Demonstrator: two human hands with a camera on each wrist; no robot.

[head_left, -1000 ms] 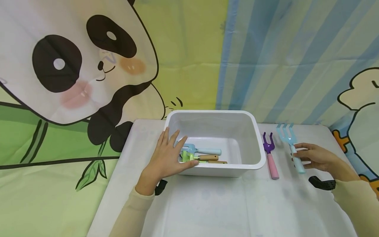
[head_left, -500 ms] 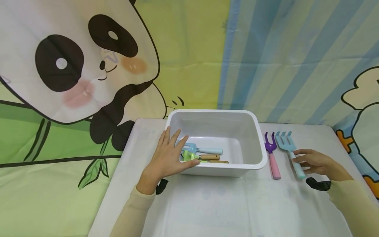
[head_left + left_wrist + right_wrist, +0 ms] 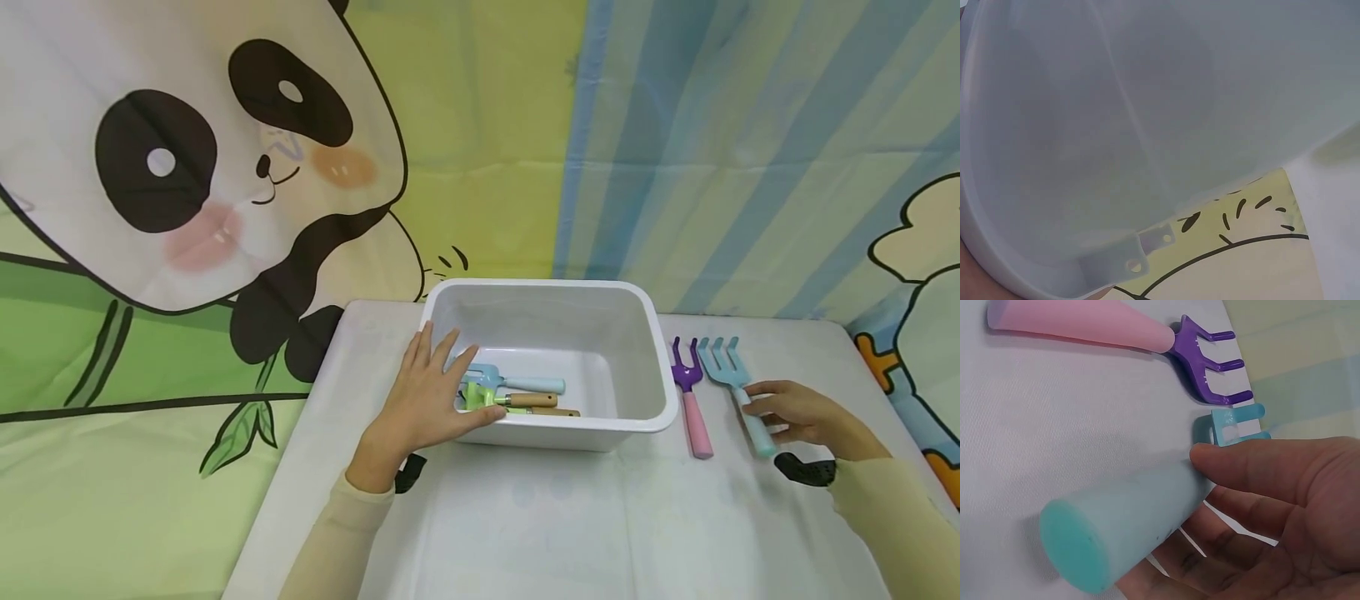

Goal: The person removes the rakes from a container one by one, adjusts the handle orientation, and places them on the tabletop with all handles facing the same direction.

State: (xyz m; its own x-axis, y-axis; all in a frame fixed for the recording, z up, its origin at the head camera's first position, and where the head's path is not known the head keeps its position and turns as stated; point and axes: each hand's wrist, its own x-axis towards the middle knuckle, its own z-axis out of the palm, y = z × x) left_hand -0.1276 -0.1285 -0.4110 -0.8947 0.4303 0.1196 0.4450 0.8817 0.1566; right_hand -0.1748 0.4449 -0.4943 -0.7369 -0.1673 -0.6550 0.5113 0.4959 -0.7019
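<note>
In the head view my left hand (image 3: 427, 396) rests with spread fingers over the near left corner of a white plastic tub (image 3: 637, 421). Inside the tub lie a light-blue garden fork (image 3: 532, 384) and wooden-handled tools (image 3: 531, 400) with green heads, partly hidden by that hand. My right hand (image 3: 806, 417) holds a light-blue hand rake (image 3: 726, 367) that lies on the table to the tub's right. In the right wrist view the thumb (image 3: 1210, 459) presses the rake's pale handle (image 3: 1129, 519), and the other fingers curl along its far side. Left of the rake lies a purple hand fork with a pink handle (image 3: 696, 425).
A white cloth covers the table (image 3: 555, 525). Behind it hangs a printed curtain with a panda (image 3: 315, 250) and blue stripes. The left wrist view is mostly filled by the tub's outer wall (image 3: 1147, 112).
The light-blue rake's head has come down to the table, beside the purple fork, and my right hand has lowered with it. My left hand stays on the tub.
</note>
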